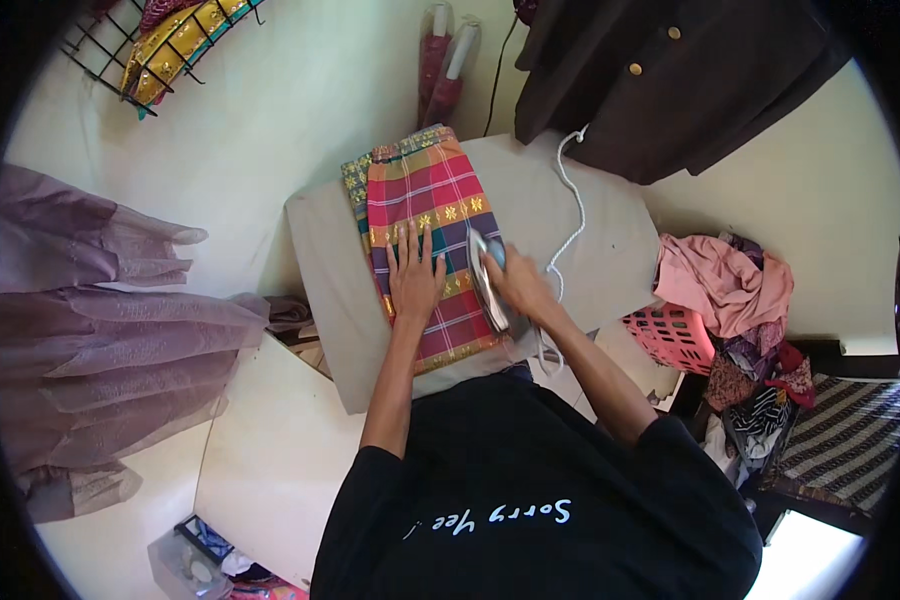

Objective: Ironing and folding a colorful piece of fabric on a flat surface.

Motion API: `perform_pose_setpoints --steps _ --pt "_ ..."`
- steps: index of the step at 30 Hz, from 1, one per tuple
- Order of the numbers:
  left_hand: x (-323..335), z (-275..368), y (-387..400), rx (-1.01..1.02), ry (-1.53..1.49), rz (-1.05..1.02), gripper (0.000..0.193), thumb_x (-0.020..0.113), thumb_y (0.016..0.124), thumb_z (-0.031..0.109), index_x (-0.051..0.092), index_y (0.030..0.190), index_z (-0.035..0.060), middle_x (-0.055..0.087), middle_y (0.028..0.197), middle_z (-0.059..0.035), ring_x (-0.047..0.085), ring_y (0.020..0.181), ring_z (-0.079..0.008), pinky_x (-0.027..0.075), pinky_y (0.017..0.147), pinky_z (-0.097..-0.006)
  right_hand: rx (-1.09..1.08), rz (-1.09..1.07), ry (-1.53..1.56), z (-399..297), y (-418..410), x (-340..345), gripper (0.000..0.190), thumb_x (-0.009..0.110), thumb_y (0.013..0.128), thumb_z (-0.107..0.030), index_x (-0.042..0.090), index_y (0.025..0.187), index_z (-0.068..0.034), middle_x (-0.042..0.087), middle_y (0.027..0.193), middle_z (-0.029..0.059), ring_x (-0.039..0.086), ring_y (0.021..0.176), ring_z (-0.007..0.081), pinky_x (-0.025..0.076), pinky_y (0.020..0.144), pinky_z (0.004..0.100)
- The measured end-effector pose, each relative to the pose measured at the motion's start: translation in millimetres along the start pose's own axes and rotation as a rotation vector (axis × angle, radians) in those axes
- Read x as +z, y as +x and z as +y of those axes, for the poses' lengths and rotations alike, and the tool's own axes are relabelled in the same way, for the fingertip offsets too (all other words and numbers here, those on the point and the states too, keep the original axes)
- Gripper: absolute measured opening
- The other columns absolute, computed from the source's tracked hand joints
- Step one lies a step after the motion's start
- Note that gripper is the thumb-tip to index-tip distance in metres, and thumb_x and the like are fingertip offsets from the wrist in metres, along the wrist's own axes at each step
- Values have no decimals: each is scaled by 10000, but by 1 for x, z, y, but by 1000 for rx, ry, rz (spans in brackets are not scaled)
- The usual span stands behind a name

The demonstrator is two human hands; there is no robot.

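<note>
A folded plaid garment (450, 180) with gold motifs and a gathered, elastic-looking top edge lies on an ironing board with a beige cover (607, 217). My left hand (414, 281) rests flat on its middle-left part, fingers spread and holding nothing. In my right hand (521, 281) is a clothes iron (487, 292), gripped by its handle at the garment's right edge. The iron is tilted, with its metal soleplate facing the cloth and partly visible. A white cord (579, 217) runs over the board on the right, down past my right wrist.
A pink plastic basket (667, 337) heaped with clothes stands at the board's right end. Dark jacket (607, 90) hangs over the far right corner. Sheer mauve garments (105, 360) hang at left. A black wire rack (105, 52) is on the wall.
</note>
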State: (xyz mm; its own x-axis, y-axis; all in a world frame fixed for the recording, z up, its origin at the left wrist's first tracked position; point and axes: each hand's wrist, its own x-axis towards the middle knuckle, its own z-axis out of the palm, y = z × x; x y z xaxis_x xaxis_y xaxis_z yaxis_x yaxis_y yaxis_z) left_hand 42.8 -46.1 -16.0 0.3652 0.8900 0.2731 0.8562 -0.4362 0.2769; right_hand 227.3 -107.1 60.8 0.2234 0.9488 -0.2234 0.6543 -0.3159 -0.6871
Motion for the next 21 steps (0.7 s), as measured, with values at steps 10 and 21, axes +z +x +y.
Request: perform_pose_setpoints --steps 10,21 --pt "-42 -9 -85 -50 -17 -140 595 479 1004 351 344 1531 109 284 1596 -158 271 1468 -341 199 1193 -509 -241 -12 -82 19 -31 13 524 537 981 -428 542 1114 79 659 766 319 670 560 409 531 502 462" --pt "-57 2 -149 -298 -119 -31 562 579 964 321 449 1483 150 368 1561 -118 303 1451 -345 197 1195 -501 -213 -60 119 -9 3 32 536 555 971 -439 536 1009 95 638 708 263 644 499 328 502 465 438"
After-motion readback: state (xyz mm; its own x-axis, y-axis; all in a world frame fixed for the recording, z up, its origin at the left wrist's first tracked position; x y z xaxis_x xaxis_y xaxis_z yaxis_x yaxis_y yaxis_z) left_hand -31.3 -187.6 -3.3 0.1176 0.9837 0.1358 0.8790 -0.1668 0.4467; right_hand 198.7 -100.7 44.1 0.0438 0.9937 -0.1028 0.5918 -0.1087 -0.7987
